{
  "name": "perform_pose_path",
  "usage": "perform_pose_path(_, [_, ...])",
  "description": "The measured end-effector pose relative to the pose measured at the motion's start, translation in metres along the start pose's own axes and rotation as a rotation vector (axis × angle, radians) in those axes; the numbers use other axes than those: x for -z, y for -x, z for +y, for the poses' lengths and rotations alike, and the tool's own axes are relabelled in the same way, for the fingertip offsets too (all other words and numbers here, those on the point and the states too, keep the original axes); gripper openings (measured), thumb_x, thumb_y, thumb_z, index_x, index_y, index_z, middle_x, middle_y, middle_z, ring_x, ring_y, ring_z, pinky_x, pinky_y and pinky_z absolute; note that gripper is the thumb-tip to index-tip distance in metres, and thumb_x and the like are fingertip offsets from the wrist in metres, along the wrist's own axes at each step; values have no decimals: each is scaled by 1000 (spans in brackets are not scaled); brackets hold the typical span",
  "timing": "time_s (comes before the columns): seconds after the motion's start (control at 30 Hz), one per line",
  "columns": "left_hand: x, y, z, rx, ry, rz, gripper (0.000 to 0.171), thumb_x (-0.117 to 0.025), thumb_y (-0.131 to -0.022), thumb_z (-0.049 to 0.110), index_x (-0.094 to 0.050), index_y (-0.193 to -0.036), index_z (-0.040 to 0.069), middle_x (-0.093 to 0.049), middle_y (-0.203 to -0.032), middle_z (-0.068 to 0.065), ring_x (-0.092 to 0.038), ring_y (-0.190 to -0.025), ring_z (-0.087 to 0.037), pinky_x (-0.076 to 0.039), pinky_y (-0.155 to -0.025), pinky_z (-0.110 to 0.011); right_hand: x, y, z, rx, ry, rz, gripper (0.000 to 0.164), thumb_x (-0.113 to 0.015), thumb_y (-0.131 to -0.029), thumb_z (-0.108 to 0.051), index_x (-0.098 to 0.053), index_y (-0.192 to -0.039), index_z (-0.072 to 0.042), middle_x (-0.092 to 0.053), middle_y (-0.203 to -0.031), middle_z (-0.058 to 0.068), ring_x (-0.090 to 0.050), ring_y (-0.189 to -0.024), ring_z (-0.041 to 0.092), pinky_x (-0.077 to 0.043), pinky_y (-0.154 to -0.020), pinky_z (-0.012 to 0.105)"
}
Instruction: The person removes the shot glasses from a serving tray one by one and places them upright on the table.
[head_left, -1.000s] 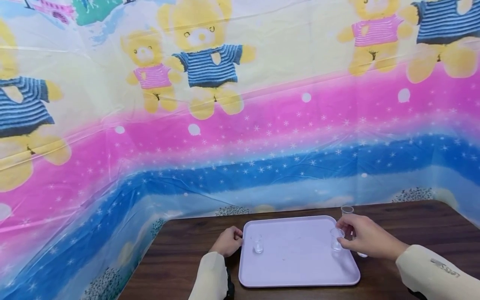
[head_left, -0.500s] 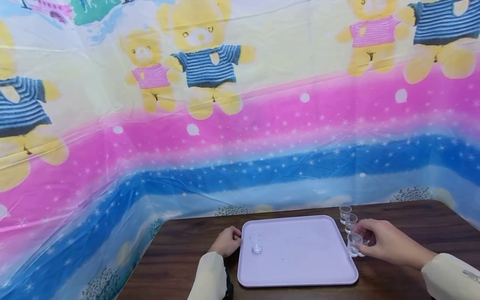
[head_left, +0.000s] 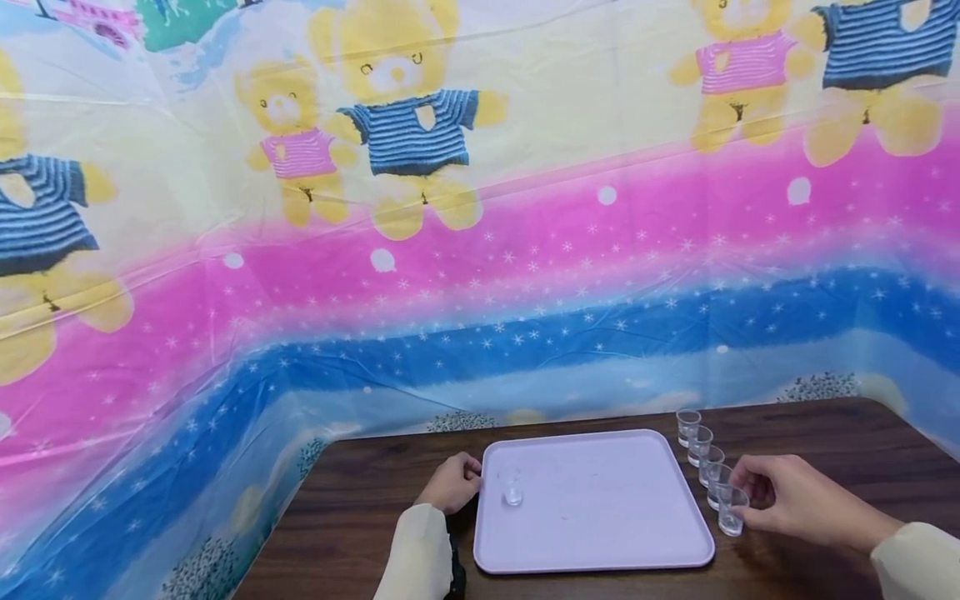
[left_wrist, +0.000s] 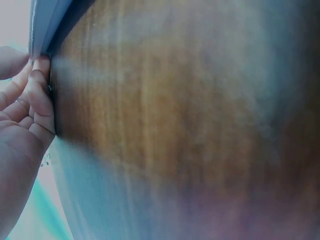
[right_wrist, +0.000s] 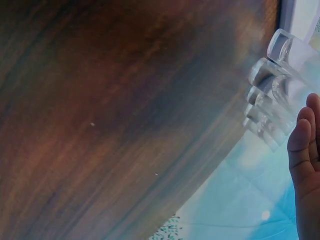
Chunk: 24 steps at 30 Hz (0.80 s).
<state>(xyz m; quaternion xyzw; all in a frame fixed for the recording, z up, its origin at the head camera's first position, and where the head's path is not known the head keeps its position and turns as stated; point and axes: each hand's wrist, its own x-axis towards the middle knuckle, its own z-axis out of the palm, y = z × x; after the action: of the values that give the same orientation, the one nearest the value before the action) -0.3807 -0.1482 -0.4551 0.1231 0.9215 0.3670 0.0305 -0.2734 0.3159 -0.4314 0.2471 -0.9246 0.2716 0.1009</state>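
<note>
My right hand (head_left: pixel 795 500) is at the near end of a row of small clear shot glasses, pinching the nearest shot glass (head_left: pixel 732 515) between thumb and fingers, just right of the tray. In the right wrist view, several glasses (right_wrist: pixel 280 82) line up beside the fingertips (right_wrist: pixel 300 137). A pale lilac tray (head_left: pixel 592 533) lies flat on the table. At its left edge, my left hand (head_left: pixel 452 483) holds the rim; the left wrist view has the thumb and curled fingers at the tray rim (left_wrist: pixel 47 22). One more shot glass (head_left: pixel 512 492) stands on the tray's left part.
Behind the front glass, the row runs back along the tray's right side to a far shot glass (head_left: pixel 687 429). The dark wooden table (head_left: pixel 847 433) meets a hanging cloth (head_left: pixel 570 350) printed with bears along its back and sides.
My right hand has moved from over the tray's right side rightward and nearer, carrying the shot glass to the row's near end. The left hand stays at the tray's edge.
</note>
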Motion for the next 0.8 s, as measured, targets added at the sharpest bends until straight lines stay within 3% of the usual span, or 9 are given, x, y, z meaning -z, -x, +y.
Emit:
perform_pose_path(0.63, [3, -1, 2, -14, -2, -1, 16, -59, -88, 4, -56, -102, -2, -51, -78, -5, -48, -66, -17, -40, -59, -29, -5, 5, 6, -17, 6, 20, 29, -79, -76, -31, -61, -88, -12, -53, -72, -14, -50, -63, 0, -45, -55, 24])
perform_pose_path(0.8, [3, 0, 4, -18, -3, -3, 16, -59, -88, 4, -56, -102, -2, -51, -78, -5, -48, -66, -17, -40, -60, -30, -4, 4, 3, -29, 40, 75, 32, -79, -74, -37, -61, -88, -15, -54, -73, -12, -49, -65, 0, -44, -56, 24])
